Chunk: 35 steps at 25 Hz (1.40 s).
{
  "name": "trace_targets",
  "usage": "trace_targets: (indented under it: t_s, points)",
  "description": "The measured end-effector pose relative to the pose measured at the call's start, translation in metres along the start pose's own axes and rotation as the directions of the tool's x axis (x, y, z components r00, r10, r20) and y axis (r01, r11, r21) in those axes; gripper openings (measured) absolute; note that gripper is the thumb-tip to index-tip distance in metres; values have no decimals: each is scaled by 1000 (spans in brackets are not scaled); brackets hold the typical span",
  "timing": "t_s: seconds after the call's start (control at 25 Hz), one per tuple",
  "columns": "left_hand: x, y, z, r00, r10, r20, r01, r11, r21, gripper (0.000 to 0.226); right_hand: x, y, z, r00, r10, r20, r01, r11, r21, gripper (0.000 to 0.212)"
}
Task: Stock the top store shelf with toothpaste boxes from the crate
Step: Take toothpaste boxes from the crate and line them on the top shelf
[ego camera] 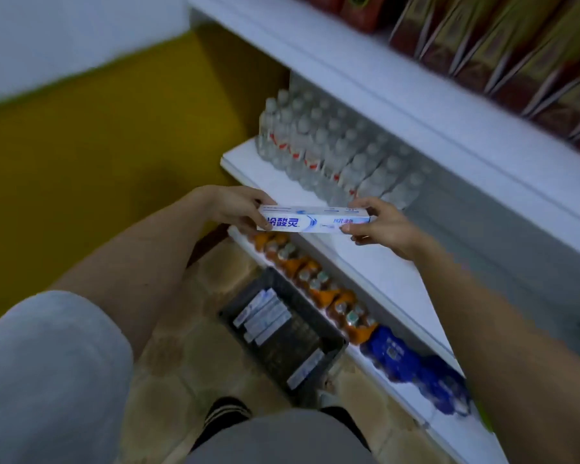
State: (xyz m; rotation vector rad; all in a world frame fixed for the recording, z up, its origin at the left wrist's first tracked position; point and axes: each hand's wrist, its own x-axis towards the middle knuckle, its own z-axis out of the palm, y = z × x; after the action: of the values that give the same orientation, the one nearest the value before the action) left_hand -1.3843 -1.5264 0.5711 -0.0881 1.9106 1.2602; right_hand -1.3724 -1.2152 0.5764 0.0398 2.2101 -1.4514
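Note:
A white and blue toothpaste box (315,220) is held level at mid-frame, in front of the middle shelf. My left hand (238,205) grips its left end and my right hand (379,226) pinches its right end. Down on the floor stands a dark plastic crate (329,333) holding several more toothpaste boxes (262,314), with one lying apart near its front corner. The highest shelf board in view (399,95) runs across the upper right, above both hands.
Red and gold cartons (503,48) line the highest shelf. Clear bottles (322,145) fill the middle shelf (375,262). Orange bottles (318,289) and blue packs (412,363) sit on the low shelf beside the crate. A yellow wall is at left. My feet stand by the crate.

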Motion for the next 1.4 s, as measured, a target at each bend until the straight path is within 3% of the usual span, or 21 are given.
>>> trace_targets:
  t_s: [0.28,0.44,0.64,0.88,1.08,1.2,1.4]
  points:
    - [-69,135,-48,978,208,-20,-207,978,32,42,-54,-123,-64,977,-197,-83,186,974,-127,49]
    - [-119,208,-76,939,340,-59,-342,939,-34,46,-99,-195,-84,933,-317,-168,283,938,-201,50]
    - [-195,313,-83,798,596,-89,-601,798,-42,48,-168,-285,-124,765,-539,-352,418,832,-365,52]
    - [-232,393,-69,602,796,-64,-795,591,-135,77,-231,-336,-160,601,-642,-477,406,759,-509,49]
    - [-235,441,-36,486,861,-152,-870,459,-182,44,-264,-358,-202,435,-713,-549,394,699,-596,42]
    - [-225,468,-4,432,880,-197,-900,434,-32,40,-273,-364,-236,408,-703,-582,288,704,-649,43]
    - [-191,516,37,329,898,-293,-795,431,426,34,-260,-359,-285,474,-581,-661,196,802,-565,46]
